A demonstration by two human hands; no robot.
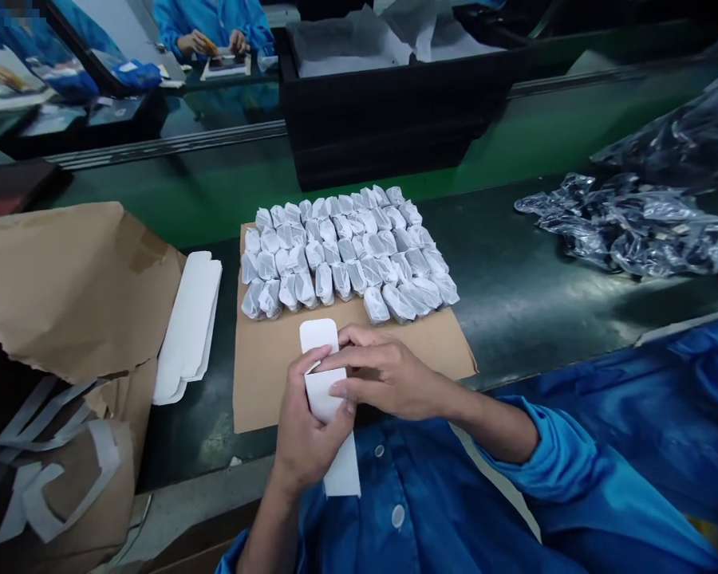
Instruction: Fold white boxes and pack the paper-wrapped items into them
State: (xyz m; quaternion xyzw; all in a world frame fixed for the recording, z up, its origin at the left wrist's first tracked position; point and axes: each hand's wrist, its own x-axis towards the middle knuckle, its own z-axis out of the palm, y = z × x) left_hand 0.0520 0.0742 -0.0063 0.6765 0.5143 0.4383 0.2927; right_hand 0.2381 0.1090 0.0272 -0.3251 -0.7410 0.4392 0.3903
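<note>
My left hand (308,434) is wrapped round a narrow white paper box (343,470), held tilted in front of my body. The box's upper flap stands up past my fingers. On the box's upper part lie the fingers and thumb of my right hand (392,379), gripping it around the opening; whether anything is inside is hidden. Just beyond my hands, rows of small items wrapped in white tissue (341,247) are lined up on a brown cardboard sheet (260,375). Left of the sheet lie stacked flat white cartons (185,331).
Brown paper (77,279) and white strips (101,454) sit at the left. Behind the rows stands a black bin (388,119). Clear plastic bags (634,223) lie on the right of the dark bench (502,279). Across it, a person in blue (215,20) works.
</note>
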